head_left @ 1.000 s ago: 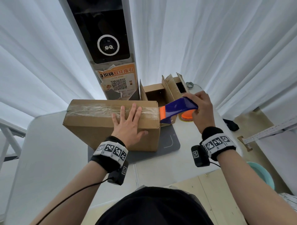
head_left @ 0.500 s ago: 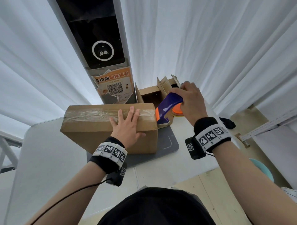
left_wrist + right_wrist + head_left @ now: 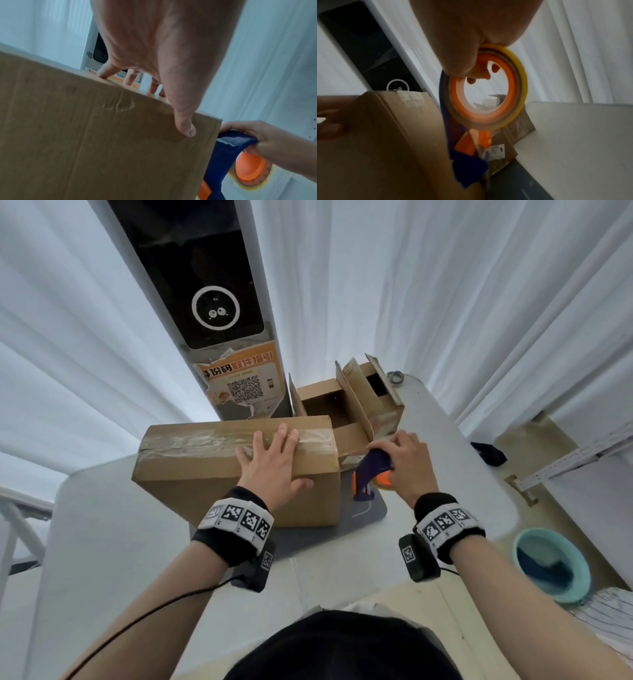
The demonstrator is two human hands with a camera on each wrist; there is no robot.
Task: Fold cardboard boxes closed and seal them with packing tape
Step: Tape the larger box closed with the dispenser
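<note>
A closed brown cardboard box (image 3: pixel 191 474) sits on the white table (image 3: pixel 109 542), with clear packing tape (image 3: pixel 205 441) along its top seam. My left hand (image 3: pixel 274 463) lies flat on the box's top right, fingers straight, thumb (image 3: pixel 186 128) down the front face. My right hand (image 3: pixel 404 463) grips a blue and orange tape dispenser (image 3: pixel 368 477) against the box's right end, its cutter pointing down. The dispenser (image 3: pixel 481 97) carries a yellowish tape roll (image 3: pixel 520 75) on an orange hub. In the left wrist view the dispenser (image 3: pixel 228 155) hugs the box's (image 3: pixel 85 135) right edge.
Two open cardboard boxes (image 3: pixel 329 405) stand behind the taped one, flaps up. A grey mat (image 3: pixel 363 515) lies under the box. A tall black and white kiosk (image 3: pixel 205 313) rises at the back, white curtains all round. A teal bin (image 3: pixel 551 563) stands on the floor, right.
My right hand has carried the dispenser from level with the box's top corner down along its right end. The left hand has stayed pressed on the box top.
</note>
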